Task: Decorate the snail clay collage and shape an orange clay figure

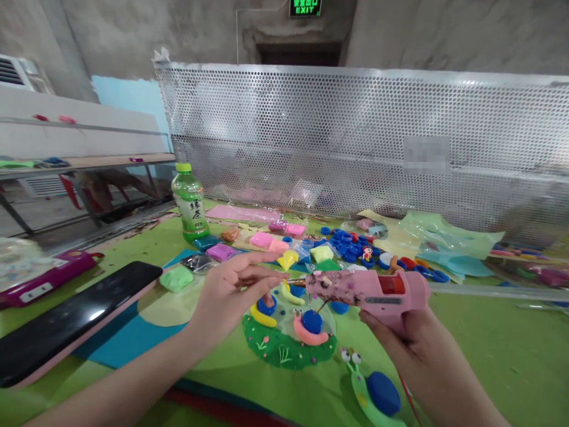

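Observation:
My right hand (411, 338) is wrapped round the handle of a pink hot glue gun (368, 290), its nozzle pointing left. Thumb and fingers of my left hand (226, 287) pinch together right at the nozzle tip; whatever they hold is too small to make out. Below them lies a round clay picture (284, 350) with a green grassy base. On it a pink clay snail (309, 336) carries a blue bottle-cap shell (312, 321), beside yellow clay bodies (263, 316) with blue caps. A green snail (363, 394) with googly eyes and a blue cap lies near my right wrist.
A green tea bottle (190, 204) stands at back left. A phone (80, 314) and a purple tool (48, 279) lie at left. Bagged clay (222, 252), blue caps (349, 243) and coloured sheets (448, 237) spread before a perforated metal screen (311, 136).

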The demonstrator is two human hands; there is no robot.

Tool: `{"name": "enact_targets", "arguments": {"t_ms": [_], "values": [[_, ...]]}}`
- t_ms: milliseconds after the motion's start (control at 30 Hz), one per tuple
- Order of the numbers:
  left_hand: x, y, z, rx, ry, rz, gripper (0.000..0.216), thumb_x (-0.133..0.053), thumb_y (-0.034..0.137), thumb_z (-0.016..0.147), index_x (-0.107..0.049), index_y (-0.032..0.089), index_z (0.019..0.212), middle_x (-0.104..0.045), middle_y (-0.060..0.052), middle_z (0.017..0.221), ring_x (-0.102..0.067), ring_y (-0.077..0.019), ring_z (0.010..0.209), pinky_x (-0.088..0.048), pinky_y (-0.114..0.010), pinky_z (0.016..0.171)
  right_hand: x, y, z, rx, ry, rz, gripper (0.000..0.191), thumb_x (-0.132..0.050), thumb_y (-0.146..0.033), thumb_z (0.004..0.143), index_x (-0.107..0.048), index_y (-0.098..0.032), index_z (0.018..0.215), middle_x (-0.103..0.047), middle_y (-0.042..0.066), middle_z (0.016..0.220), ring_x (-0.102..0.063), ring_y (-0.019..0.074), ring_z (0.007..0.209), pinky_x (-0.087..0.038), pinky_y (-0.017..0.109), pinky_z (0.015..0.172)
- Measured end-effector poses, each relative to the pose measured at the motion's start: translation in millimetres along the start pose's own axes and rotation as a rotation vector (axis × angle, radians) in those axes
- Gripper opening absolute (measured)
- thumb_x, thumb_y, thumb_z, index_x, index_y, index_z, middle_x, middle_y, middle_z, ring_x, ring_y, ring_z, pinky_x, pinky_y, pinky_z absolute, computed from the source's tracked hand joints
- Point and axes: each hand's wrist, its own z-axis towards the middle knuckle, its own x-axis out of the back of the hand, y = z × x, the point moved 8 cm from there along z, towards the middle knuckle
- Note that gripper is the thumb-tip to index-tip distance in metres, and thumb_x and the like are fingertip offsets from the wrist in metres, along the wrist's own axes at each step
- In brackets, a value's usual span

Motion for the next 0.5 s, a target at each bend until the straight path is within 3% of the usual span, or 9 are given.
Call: {"name": "enact_targets", "arguments": {"t_ms": [267, 400, 500], "values": [[-0.3, 4.5, -0.1, 0.001, 0.011, 0.003, 0.024, -0.066, 0.029, 0.07, -0.061, 0.021, 0.093, -0.072, 0.0, 0.071, -0.061, -0.0115, 0.047, -0.053, -0.022, 0.048, -1.9, 1.1, 3.4, 0.0, -0.024, -0.003, 0.03, -0.046, -0.044, 0.083, -0.06, -0.017, 0.083, -0.069, 0.009, 0.075, -0.065, 0.019, 0.061, -0.052, 0.024, 0.053], [-0.5, 2.0, -0.2, 0.006, 0.003, -0.028, 0.024, -0.067, 0.028, 0.07, -0.062, 0.022, 0.093, -0.073, 0.0, 0.074, -0.061, -0.0107, 0.047, -0.053, -0.021, 0.048, -0.5, -0.1, 2.3, 0.012, -0.001, -0.06, 0.035, -0.044, -0.047, 0.082, -0.061, -0.017, 0.085, -0.066, 0.007, 0.062, -0.058, 0.0168, 0.046, -0.046, 0.023, 0.042], [-0.5, 1.1, -0.5, 0.008, 0.001, -0.04, 0.022, -0.066, 0.028, 0.071, -0.062, 0.023, 0.092, -0.073, 0.001, 0.073, -0.06, -0.01, 0.047, -0.052, -0.02, 0.048, 0.0, 0.9, 1.8, 0.012, -0.001, -0.061, 0.034, -0.045, -0.047, 0.082, -0.061, -0.017, 0.083, -0.065, 0.006, 0.06, -0.059, 0.0173, 0.048, -0.046, 0.023, 0.041]]}}
